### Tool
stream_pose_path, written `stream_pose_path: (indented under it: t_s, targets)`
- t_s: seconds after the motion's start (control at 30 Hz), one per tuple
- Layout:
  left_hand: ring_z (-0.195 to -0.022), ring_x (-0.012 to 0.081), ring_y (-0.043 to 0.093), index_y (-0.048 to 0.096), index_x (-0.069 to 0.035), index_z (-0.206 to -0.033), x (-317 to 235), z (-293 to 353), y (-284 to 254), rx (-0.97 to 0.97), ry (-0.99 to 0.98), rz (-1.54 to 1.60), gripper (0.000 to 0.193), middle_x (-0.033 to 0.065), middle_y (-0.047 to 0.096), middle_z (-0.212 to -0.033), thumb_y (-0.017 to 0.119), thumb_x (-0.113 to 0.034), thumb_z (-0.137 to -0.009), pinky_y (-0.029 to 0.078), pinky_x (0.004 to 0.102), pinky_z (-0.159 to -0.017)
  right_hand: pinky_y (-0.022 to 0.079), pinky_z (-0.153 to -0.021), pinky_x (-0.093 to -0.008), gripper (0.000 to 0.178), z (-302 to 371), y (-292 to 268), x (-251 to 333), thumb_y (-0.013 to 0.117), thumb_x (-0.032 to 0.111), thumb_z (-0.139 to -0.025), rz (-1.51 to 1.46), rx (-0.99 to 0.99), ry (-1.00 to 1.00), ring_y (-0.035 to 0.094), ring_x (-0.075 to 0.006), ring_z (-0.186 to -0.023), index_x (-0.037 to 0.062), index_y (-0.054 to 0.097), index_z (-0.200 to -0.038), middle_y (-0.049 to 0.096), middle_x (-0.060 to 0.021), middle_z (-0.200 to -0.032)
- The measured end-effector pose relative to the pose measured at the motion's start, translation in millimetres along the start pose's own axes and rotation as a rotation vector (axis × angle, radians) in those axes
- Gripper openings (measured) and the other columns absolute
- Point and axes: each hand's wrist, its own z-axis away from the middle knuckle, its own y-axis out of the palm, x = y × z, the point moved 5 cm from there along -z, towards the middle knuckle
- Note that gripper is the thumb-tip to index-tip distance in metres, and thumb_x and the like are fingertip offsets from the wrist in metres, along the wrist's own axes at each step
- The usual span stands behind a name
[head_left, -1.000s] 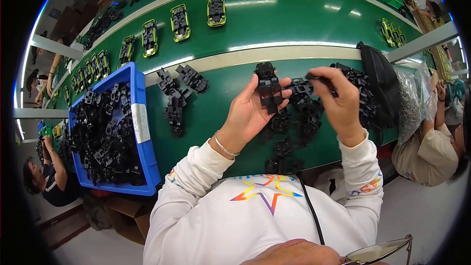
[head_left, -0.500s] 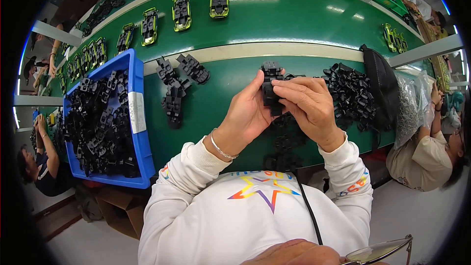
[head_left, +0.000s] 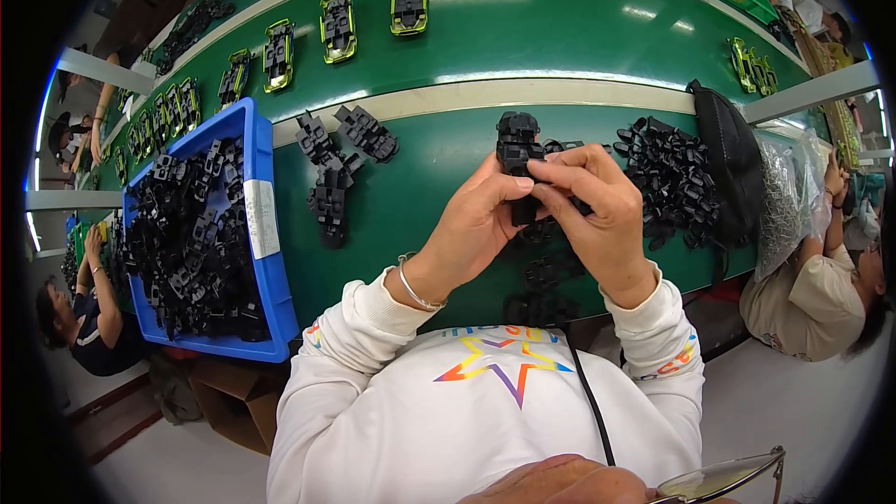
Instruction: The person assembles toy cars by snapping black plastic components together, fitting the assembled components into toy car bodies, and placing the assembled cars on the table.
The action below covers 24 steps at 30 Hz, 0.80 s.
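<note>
Between both hands, above the green bench, is a black plastic toy car interior part (head_left: pixel 516 142). My left hand (head_left: pixel 481 215) is closed round its left side, thumb across the front. Thumb and fingers of my right hand (head_left: pixel 595 210) pinch at its right side; whether they hold a smaller piece there is hidden. Beneath the hands lie more black parts (head_left: pixel 546 275), partly covered. Left of them, several similar black interior parts (head_left: pixel 329 191) rest on the bench. A heap of small black plastic pieces (head_left: pixel 667 177) spreads right of my right hand.
A blue bin (head_left: pixel 276 271) full of black parts stands at the left. Green-yellow toy car bodies (head_left: pixel 338 28) line the green belt (head_left: pixel 523 28) beyond a pale rail. A black bag (head_left: pixel 728 163) and a clear bag of screws (head_left: pixel 779 210) lie at the right. Other people sit at both sides.
The black interior part has tilted and turned a little in my hands. My left thumb has come across its front, and my right fingers have drawn into a pinch. The car bodies have shifted slightly left.
</note>
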Motion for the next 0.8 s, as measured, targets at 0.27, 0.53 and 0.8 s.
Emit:
stream_pose_path:
  t_s: [0.27,0.53,0.8]
  targets:
    - [-0.123,0.0232,0.056,0.024,-0.004,-0.149,-8.1,1.6,7.7,0.08,0.026,-0.224,0.059,0.0131,0.047,-0.136,0.043,-0.013,-0.094,0.051,0.0383,-0.1,0.055,-0.086,-0.0291,0.054,-1.3,5.1,-31.1,0.073,0.007,-0.086,-0.392,0.137,0.228,0.059,-0.0181,-0.103,-0.0029,0.054,-0.135,0.059,-0.009,-0.121]
    - [-0.121,0.0276,0.059,0.012,-0.002,-0.156,-11.2,5.1,-12.7,-0.066,0.265,-0.604,0.069,0.0181,0.046,-0.142,0.043,-0.011,-0.096,0.05,0.0369,-0.101,0.06,-0.078,-0.0279,0.046,-3.0,17.1,-28.1,0.071,0.001,-0.087,-0.761,0.13,0.408,0.061,-0.0128,-0.093,-0.0061,0.053,-0.129,0.061,-0.0088,-0.106]
    - [-0.126,0.0178,0.052,0.016,-0.003,-0.157,-9.3,10.3,-12.1,-0.076,0.277,-0.729,0.062,0.0127,0.042,-0.147,0.044,-0.016,-0.103,0.045,0.0288,-0.1,0.059,-0.079,-0.0291,0.047,4.9,28.2,-35.5,0.07,-0.002,-0.088,-0.802,0.01,0.359,0.062,-0.0133,-0.092,-0.0066,0.049,-0.129,0.061,-0.0092,-0.104]
